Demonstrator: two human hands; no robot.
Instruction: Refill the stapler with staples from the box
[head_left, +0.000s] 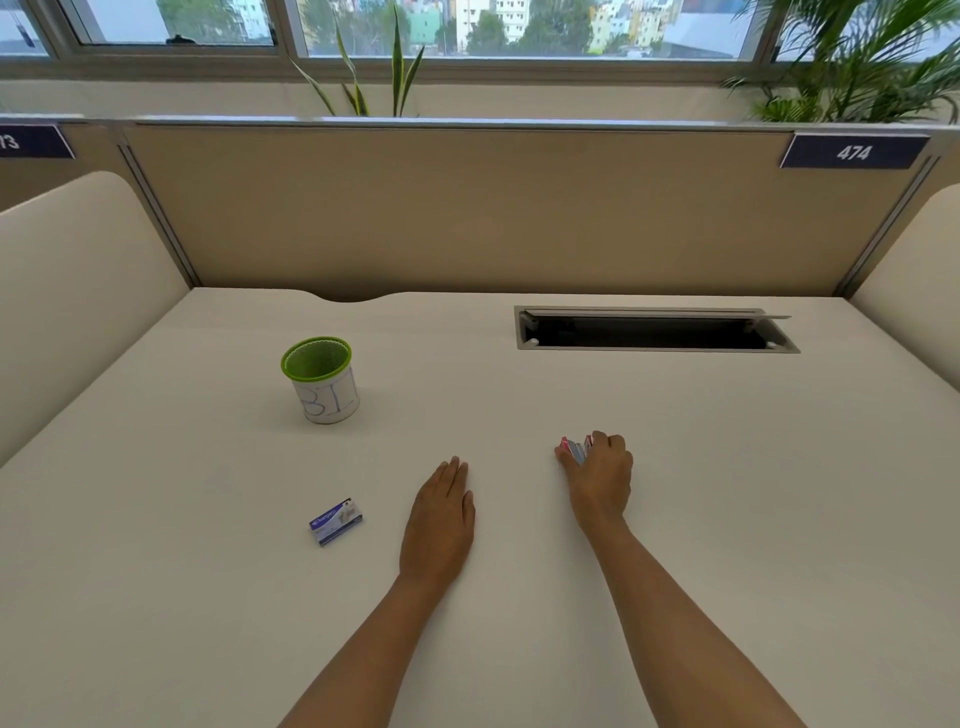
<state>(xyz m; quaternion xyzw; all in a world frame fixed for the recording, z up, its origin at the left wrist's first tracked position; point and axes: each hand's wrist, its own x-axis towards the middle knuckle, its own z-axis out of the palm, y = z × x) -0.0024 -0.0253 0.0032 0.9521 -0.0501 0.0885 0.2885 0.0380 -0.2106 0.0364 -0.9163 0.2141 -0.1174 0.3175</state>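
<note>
A small red and grey stapler (574, 448) lies on the cream desk, mostly hidden under my right hand (600, 480), whose fingers curl around it. My left hand (440, 522) rests flat on the desk with its palm down and fingers together, holding nothing. The staple box (336, 521), small, blue and white, lies closed on the desk about a hand's width to the left of my left hand.
A green-rimmed mesh pen cup (321, 379) stands at the back left. An open cable hatch (654, 332) is cut into the desk at the back right. Beige partition walls (467, 218) enclose the desk on three sides.
</note>
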